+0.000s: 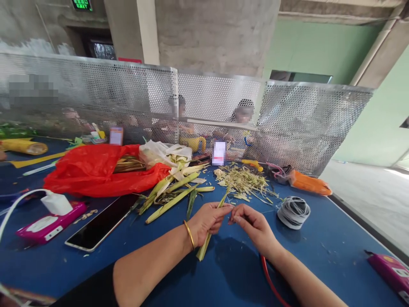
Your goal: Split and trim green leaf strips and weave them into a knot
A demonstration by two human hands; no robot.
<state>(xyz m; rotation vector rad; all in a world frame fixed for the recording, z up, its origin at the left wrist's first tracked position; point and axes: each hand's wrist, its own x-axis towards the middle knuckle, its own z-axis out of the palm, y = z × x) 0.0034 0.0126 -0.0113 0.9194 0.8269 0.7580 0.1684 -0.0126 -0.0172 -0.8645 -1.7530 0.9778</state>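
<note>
A red cord (pixel 268 277) curved over the near part of the blue desk (pixel 236 277), beneath the right forearm; at the right edge lay a purple case (pixel 388 270). The left hand (pixel 208 222), a gold bangle (pixel 189 235) at its wrist, was closed around a folded green leaf stalk (pixel 204 249), which slanted through the grip, its lower end out below the palm and its thin tip above the fingers; the right hand (pixel 254 226) had its thumb and fingers drawn together at the tips, just beside the left fingertips; whether it pinched anything fine was too small to tell.

To the left lay a dark-screened phone (pixel 102 224), and beside it a purple power strip (pixel 51 222) with a white plug (pixel 57 203) in it; to the right of the hands sat a wound bundle of grey cord (pixel 294 212). Beyond the hands were loose pale-green stalks (pixel 174 200) and, to their right, a heap of shredded fibres (pixel 244 181); a red plastic bag (pixel 92 170) lay to the left, a white plastic bag (pixel 164 152) behind its right part; an orange packet (pixel 309 183) lay to the right; farther off, a lit screen (pixel 219 153) stood before a perforated metal partition (pixel 220 96), with people seen through it.
</note>
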